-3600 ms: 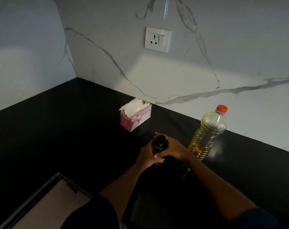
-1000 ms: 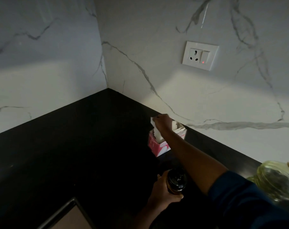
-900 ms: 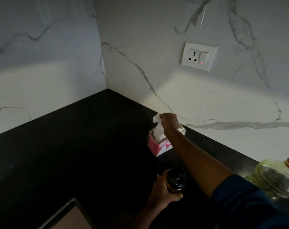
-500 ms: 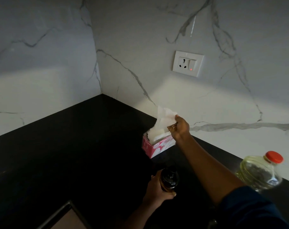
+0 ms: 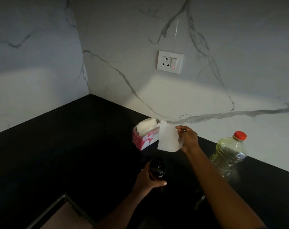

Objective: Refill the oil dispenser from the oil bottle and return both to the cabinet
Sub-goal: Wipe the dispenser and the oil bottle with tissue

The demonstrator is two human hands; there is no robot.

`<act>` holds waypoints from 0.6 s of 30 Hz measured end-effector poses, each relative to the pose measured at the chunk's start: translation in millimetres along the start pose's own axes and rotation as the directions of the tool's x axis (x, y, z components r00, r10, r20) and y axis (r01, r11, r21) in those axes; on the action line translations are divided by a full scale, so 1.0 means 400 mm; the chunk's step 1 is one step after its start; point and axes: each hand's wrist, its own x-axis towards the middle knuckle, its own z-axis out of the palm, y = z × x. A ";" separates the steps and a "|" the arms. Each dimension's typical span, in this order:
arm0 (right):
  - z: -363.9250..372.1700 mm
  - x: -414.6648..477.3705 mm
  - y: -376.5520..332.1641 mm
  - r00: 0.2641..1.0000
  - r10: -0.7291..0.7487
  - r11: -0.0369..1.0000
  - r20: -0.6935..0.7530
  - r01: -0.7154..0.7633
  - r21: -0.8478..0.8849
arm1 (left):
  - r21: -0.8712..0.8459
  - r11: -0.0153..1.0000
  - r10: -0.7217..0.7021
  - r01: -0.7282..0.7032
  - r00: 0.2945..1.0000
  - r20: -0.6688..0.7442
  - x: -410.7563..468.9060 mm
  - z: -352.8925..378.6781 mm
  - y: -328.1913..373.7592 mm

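Right hand [image 5: 187, 139] is stretched out just right of the tissue box [image 5: 144, 138], thumb and fingertips pinched on the edge of a single white tissue [image 5: 167, 138] that hangs loose in the air and covers the box's right end. Left hand [image 5: 147, 180] sits in front of the box, closer to the camera, fingers wrapped round the dark oil dispenser [image 5: 157, 169], which stands upright on the black countertop [image 5: 74, 146].

Half a second ago that tissue was only partly pulled out and the right hand was above the box; now the sheet is fully out and the hand has dropped off to the right. Left hand's grip on the dispenser hasn't changed.

The oil bottle [image 5: 228, 154], red cap on, with some yellow oil inside, stands well right of the box against the marble wall. A white wall socket [image 5: 170, 61] with a red light is up above the box. The right forearm crosses between dispenser and bottle.
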 end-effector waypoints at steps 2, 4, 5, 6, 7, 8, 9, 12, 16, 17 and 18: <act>-0.024 -0.028 0.012 0.985 -0.118 0.977 -0.124 0.093 -0.190 | -0.018 1.000 0.002 -0.002 1.000 0.021 -0.007 -0.007 0.004; -0.045 -0.087 0.013 0.895 -0.371 0.885 -0.248 0.260 -0.387 | -0.067 0.998 0.013 -0.013 1.000 0.007 -0.015 -0.016 0.013; -0.052 -0.124 0.021 0.825 -0.513 0.808 -0.239 0.369 -0.460 | -0.101 0.995 0.023 -0.024 1.000 -0.009 -0.020 -0.021 0.018; -0.056 -0.159 0.037 0.760 -0.627 0.716 -0.171 0.475 -0.512 | -0.114 0.993 0.036 -0.039 0.999 -0.028 -0.024 -0.025 0.025; -0.056 -0.192 0.062 0.725 -0.687 0.632 -0.055 0.558 -0.538 | -0.088 0.994 0.063 -0.067 0.997 -0.050 -0.027 -0.030 0.033; -0.053 -0.221 0.094 0.727 -0.682 0.581 0.084 0.608 -0.540 | -0.024 0.994 0.108 -0.110 0.992 -0.070 -0.031 -0.032 0.040; -0.050 -0.247 0.127 0.759 -0.617 0.581 0.206 0.617 -0.531 | 0.045 0.987 0.156 -0.153 0.984 -0.082 -0.034 -0.033 0.047; -0.040 -0.289 0.214 0.887 -0.352 0.743 0.298 0.459 -0.487 | 0.198 0.958 0.225 -0.207 0.972 -0.073 -0.046 -0.030 0.067; -0.026 -0.314 0.256 0.933 -0.255 0.829 0.254 0.346 -0.440 | 0.260 0.952 0.188 -0.160 0.978 -0.089 -0.051 -0.031 0.075; -0.021 -0.317 0.260 0.935 -0.260 0.835 0.242 0.343 -0.429 | 0.265 0.952 0.178 -0.151 0.981 -0.080 -0.050 -0.031 0.075; -0.017 -0.322 0.262 0.938 -0.264 0.839 0.226 0.339 -0.426 | 0.262 0.955 0.166 -0.142 0.983 -0.072 -0.051 -0.031 0.077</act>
